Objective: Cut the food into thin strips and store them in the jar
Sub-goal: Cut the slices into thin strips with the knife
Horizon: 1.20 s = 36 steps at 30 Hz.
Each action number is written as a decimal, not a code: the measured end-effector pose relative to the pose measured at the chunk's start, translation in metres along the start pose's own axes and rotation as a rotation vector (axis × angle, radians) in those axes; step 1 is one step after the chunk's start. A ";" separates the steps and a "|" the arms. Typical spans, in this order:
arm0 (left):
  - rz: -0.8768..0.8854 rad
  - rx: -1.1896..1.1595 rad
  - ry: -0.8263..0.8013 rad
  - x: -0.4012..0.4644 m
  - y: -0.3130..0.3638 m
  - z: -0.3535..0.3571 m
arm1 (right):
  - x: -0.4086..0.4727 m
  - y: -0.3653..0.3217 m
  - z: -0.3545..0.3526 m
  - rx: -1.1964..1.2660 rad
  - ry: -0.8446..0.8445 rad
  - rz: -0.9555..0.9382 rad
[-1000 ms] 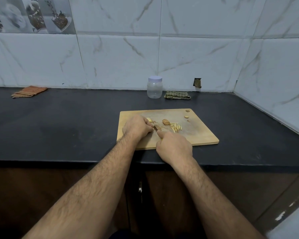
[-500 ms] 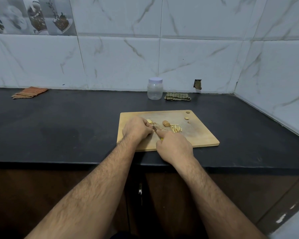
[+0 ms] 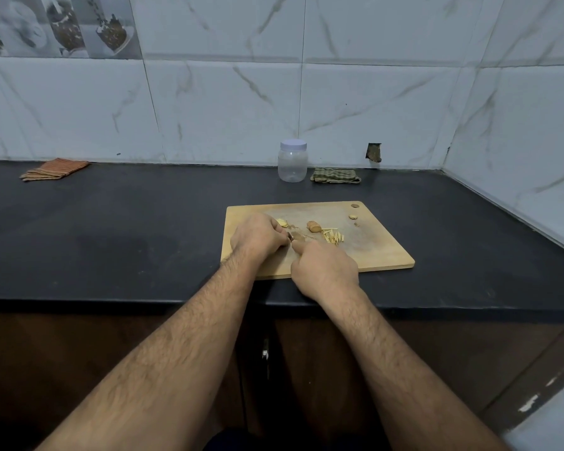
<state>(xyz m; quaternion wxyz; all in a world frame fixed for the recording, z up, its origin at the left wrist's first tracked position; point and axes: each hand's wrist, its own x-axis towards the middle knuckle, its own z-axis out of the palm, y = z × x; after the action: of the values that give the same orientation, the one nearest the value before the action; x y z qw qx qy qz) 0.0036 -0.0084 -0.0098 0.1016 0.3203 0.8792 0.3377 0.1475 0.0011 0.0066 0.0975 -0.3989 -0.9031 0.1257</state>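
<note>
Head view: cutting underway on pale wooden board (image 3: 381, 252); left hand (image 3: 258, 237) curls over food, right hand (image 3: 323, 268) grips small knife (image 3: 294, 236); next, steady thin slices beside yellow strips (image 3: 334, 237); lidded clear plastic jar (image 3: 292, 161) waits far.

Single head-worn view, looking forward and down, close over the counter (image 3: 111, 229) — wall tiles (image 3: 228, 102) behind
</note>
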 end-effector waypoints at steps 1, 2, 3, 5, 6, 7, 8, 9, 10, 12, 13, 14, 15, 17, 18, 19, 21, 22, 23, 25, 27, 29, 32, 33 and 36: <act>-0.001 0.002 0.001 0.000 0.000 0.000 | -0.001 0.000 0.000 -0.007 0.003 -0.004; 0.000 0.003 0.001 0.000 0.000 0.000 | -0.003 0.001 0.001 -0.007 0.008 -0.005; 0.000 0.005 0.004 0.000 0.000 0.000 | -0.006 0.002 0.002 0.001 0.013 -0.001; 0.000 0.009 0.007 -0.001 -0.001 0.000 | -0.012 0.006 0.005 0.012 0.022 0.006; 0.002 0.011 0.003 -0.002 -0.001 0.000 | -0.014 0.007 0.007 0.009 0.021 0.003; 0.002 0.011 -0.005 0.000 0.000 -0.001 | -0.015 0.008 0.007 0.007 0.017 0.000; -0.001 0.010 -0.014 0.000 0.000 0.000 | -0.015 0.009 0.007 0.008 0.013 0.003; -0.005 0.006 -0.018 0.000 0.000 0.000 | -0.013 0.009 0.005 0.013 0.012 0.011; -0.008 0.000 -0.022 0.000 0.000 -0.001 | -0.011 0.008 0.004 0.019 0.010 0.020; -0.013 -0.019 -0.041 0.002 0.000 -0.002 | -0.008 0.007 0.001 0.033 0.003 0.039; -0.017 -0.030 -0.053 0.003 0.000 -0.002 | -0.007 0.007 0.001 0.046 0.002 0.047; -0.021 -0.037 -0.068 0.004 0.000 -0.003 | -0.007 0.007 0.000 0.060 0.003 0.053; -0.025 -0.046 -0.082 0.006 0.000 -0.004 | -0.007 0.008 0.000 0.070 0.006 0.053; -0.030 -0.047 -0.107 0.007 0.001 -0.006 | -0.006 0.010 0.001 0.086 0.006 0.044; -0.030 -0.039 -0.115 0.008 0.002 -0.006 | -0.007 0.010 0.002 0.093 0.007 0.043; -0.031 -0.030 -0.118 0.008 0.002 -0.006 | -0.007 0.011 0.002 0.095 0.008 0.041; -0.034 -0.026 -0.119 0.008 0.002 -0.007 | -0.006 0.011 0.001 0.092 0.012 0.029; -0.038 -0.030 -0.120 0.008 0.002 -0.007 | -0.006 0.011 0.000 0.091 0.013 0.021; -0.046 -0.038 -0.122 0.008 0.001 -0.008 | -0.005 0.011 0.000 0.090 0.012 0.015; -0.065 -0.050 -0.119 0.009 0.000 -0.008 | -0.005 0.010 0.000 0.087 0.007 0.007; -0.076 -0.056 -0.110 0.010 0.000 -0.008 | -0.004 0.009 0.000 0.079 0.002 0.001; -0.085 -0.048 -0.110 0.010 0.001 -0.008 | -0.004 0.009 0.001 0.071 0.002 0.001; -0.101 -0.039 -0.121 0.011 0.002 -0.008 | -0.004 0.008 0.002 0.064 0.014 -0.002; -0.107 -0.039 -0.123 0.012 0.002 -0.008 | -0.004 0.008 0.002 0.061 0.016 -0.001; -0.117 -0.029 -0.123 0.013 0.004 -0.007 | -0.004 0.007 0.003 0.047 0.016 -0.001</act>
<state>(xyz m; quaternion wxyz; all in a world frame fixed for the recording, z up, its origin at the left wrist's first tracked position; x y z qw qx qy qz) -0.0076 -0.0016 -0.0018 0.1796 0.2871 0.8836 0.3234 0.1544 0.0025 0.0009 0.1142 -0.3973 -0.8992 0.1434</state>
